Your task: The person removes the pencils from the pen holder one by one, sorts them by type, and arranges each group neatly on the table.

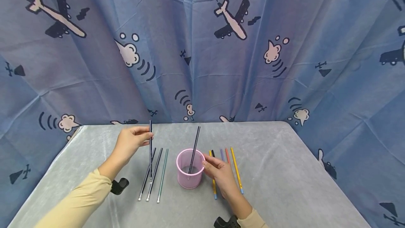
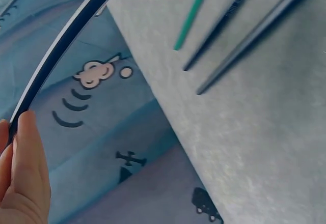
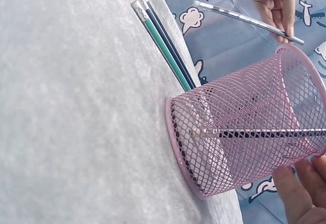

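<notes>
My left hand (image 1: 132, 143) pinches a dark pencil (image 1: 150, 154) near its upper end, holding it upright above the table. A white eraser shows at the lower end of this pencil (image 3: 239, 17) in the right wrist view. The pink mesh pencil cup (image 1: 189, 181) stands upright in the middle, with a dark pencil (image 1: 195, 146) leaning inside it. My right hand (image 1: 223, 178) holds the cup's right side near the rim, partly hidden behind it. Below the left hand lie two dark pencils (image 1: 145, 182) and a green pencil (image 1: 162, 177), their eraser ends toward me.
Several coloured pencils lie right of the cup, among them a yellow pencil (image 1: 236, 170) and a red pencil (image 1: 227, 156); the right hand covers part of them. A pale grey cloth covers the table (image 1: 284, 171). A blue printed curtain (image 1: 202, 62) hangs behind its far edge.
</notes>
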Action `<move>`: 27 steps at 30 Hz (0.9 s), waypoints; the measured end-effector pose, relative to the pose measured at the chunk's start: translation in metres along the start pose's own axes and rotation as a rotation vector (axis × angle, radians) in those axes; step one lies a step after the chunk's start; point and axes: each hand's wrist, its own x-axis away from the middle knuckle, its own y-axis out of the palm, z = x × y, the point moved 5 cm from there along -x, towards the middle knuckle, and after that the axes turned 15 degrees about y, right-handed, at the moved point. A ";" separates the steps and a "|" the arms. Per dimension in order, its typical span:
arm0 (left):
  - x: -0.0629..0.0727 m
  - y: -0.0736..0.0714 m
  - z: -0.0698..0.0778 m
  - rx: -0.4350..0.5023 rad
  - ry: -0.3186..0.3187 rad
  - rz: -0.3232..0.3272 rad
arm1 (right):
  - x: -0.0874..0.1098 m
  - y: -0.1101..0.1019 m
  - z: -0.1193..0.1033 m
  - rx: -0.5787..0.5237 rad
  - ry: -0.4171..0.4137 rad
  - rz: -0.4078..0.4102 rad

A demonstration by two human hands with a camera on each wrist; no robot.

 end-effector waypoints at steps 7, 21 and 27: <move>0.001 -0.002 -0.012 -0.033 -0.045 -0.009 | 0.002 0.000 -0.001 0.008 -0.001 0.006; -0.003 -0.009 -0.025 -0.105 -0.103 -0.105 | 0.003 0.000 -0.001 0.009 0.007 0.017; -0.006 -0.010 -0.031 -0.123 -0.101 -0.143 | 0.004 -0.001 -0.002 0.020 0.002 0.018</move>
